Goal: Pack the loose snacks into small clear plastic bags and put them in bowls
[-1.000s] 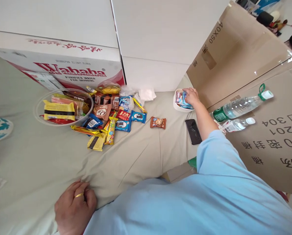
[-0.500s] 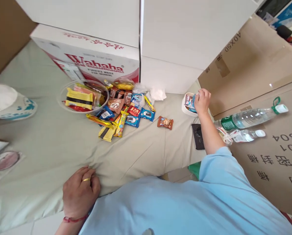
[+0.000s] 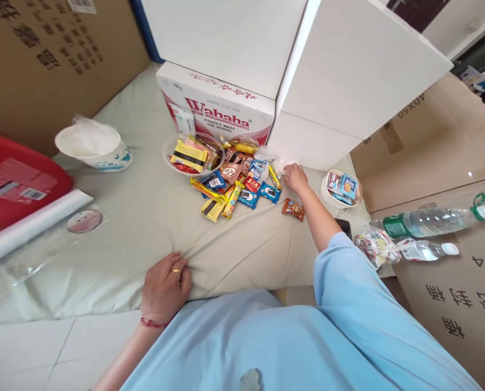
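My right hand [image 3: 295, 178] is over the right end of a snack pile, touching or just above a crumpled white wrapper [image 3: 286, 164]. Its fingers are partly apart, and no snack shows in them. The pile includes a blue packet [image 3: 269, 192], a red packet [image 3: 251, 184] and a yellow stick packet [image 3: 233, 199]. A brown cookie packet [image 3: 293, 209] lies apart, below my right hand. To the right, a white bowl [image 3: 338, 201] holds several small packets, a blue packet [image 3: 348, 186] on top. My left hand [image 3: 166, 288] rests on the cloth with fingers curled, holding nothing visible.
A clear plastic bowl [image 3: 170, 163] of snacks adjoins the pile, before a Wahaba-style printed carton [image 3: 220, 111]. White boxes [image 3: 319, 136] stand behind. Bottles [image 3: 433, 221] lie at right by cardboard [image 3: 425, 163]. At left are a paper tub [image 3: 112, 159] and red container [image 3: 20, 179].
My right hand has moved left from the white bowl to the pile's right end, leaving the blue packet on top of the bowl. The view has turned left; my left hand still rests on the cloth.
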A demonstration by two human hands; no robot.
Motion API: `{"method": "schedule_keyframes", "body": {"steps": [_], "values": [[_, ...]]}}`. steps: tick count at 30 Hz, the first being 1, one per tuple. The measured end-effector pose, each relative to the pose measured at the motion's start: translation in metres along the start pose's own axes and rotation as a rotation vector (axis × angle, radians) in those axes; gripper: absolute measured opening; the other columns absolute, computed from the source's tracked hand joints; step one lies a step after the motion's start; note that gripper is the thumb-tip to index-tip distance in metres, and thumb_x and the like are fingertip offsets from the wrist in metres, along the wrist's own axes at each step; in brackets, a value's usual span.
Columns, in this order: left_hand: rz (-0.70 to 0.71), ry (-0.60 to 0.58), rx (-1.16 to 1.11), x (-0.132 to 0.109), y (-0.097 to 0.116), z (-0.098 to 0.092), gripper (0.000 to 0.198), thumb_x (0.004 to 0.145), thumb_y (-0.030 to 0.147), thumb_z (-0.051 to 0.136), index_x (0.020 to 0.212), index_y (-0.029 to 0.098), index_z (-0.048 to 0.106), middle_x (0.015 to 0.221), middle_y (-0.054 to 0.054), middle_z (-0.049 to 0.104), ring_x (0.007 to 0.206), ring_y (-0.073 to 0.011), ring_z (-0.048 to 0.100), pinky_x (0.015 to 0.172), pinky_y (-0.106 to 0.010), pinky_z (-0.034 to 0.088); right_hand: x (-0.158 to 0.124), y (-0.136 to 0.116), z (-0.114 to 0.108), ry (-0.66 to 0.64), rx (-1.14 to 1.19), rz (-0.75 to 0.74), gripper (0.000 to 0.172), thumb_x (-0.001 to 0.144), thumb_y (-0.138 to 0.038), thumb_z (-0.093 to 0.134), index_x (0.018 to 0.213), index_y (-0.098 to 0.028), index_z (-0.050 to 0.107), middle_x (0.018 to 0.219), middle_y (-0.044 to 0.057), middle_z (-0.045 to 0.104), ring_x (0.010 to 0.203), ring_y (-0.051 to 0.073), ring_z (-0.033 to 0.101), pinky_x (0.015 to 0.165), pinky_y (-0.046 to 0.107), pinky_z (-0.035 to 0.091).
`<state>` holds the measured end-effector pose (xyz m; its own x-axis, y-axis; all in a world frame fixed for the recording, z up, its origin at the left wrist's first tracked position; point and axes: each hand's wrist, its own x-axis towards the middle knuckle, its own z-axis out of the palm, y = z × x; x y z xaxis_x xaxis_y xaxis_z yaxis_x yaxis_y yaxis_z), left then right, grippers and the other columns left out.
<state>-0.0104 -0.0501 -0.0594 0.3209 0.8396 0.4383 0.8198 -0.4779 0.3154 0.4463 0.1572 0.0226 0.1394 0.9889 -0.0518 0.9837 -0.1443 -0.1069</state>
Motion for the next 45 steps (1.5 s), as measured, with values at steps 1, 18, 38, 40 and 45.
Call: {"method": "schedule_keyframes", "body": {"steps": [1, 18, 38, 40, 45], "values": [[-0.004, -0.005, -0.01, -0.001, -0.001, 0.001, 0.015, 0.085, 0.014, 0.057, 0.095, 0.019, 0.067, 0.104, -0.014, 0.074, 0.11, -0.0299, 0.07, 0.095, -0.044, 0.054, -0.002, -0.003, -0.002, 0.007, -0.001, 0.005, 0.04, 0.09, -0.013, 0.056, 0.128, -0.017, 0.066, 0.132, 0.017, 0.06, 0.123, 0.033, 0.049, 0.098, 0.041, 0.045], [-0.487, 0.111, -0.592, 0.006, 0.026, -0.037, 0.015, 0.095, 0.031, 0.055, 0.097, 0.02, 0.066, 0.099, -0.007, 0.065, 0.096, -0.0208, 0.066, 0.088, -0.039, 0.056, -0.081, -0.1, 0.002, 0.256, 0.697, 0.034, 0.02, 0.09, -0.036, 0.053, 0.092, -0.021, 0.066, 0.086, 0.004, 0.069, 0.078, 0.019, 0.061, 0.073, 0.029, 0.048], [-0.891, -0.51, -1.607, 0.092, 0.106, -0.001, 0.053, 0.069, 0.056, 0.087, 0.099, 0.019, 0.064, 0.1, -0.003, 0.066, 0.093, -0.0175, 0.061, 0.079, -0.03, 0.049, -0.237, -0.116, 0.024, -0.21, 1.753, 0.314, 0.026, 0.068, -0.033, 0.082, 0.083, -0.02, 0.065, 0.066, -0.006, 0.051, 0.053, 0.006, 0.039, 0.05, 0.021, 0.032], [-0.869, -0.556, -1.567, 0.088, 0.106, 0.001, 0.048, 0.065, 0.052, 0.089, 0.088, 0.017, 0.065, 0.084, -0.001, 0.065, 0.08, -0.0148, 0.059, 0.075, -0.029, 0.046, -0.235, -0.115, 0.028, -0.251, 1.801, 0.306, 0.028, 0.068, -0.034, 0.082, 0.085, -0.021, 0.063, 0.067, -0.007, 0.05, 0.053, 0.006, 0.038, 0.05, 0.021, 0.033], [-0.864, -0.494, -1.55, 0.087, 0.1, 0.001, 0.037, 0.07, 0.048, 0.086, 0.077, 0.017, 0.066, 0.073, 0.001, 0.064, 0.067, -0.0111, 0.053, 0.068, -0.026, 0.041, -0.238, -0.11, 0.042, -0.07, 1.439, 0.136, 0.033, 0.076, -0.037, 0.075, 0.104, -0.024, 0.063, 0.09, 0.001, 0.062, 0.06, 0.011, 0.048, 0.053, 0.025, 0.043]]}}
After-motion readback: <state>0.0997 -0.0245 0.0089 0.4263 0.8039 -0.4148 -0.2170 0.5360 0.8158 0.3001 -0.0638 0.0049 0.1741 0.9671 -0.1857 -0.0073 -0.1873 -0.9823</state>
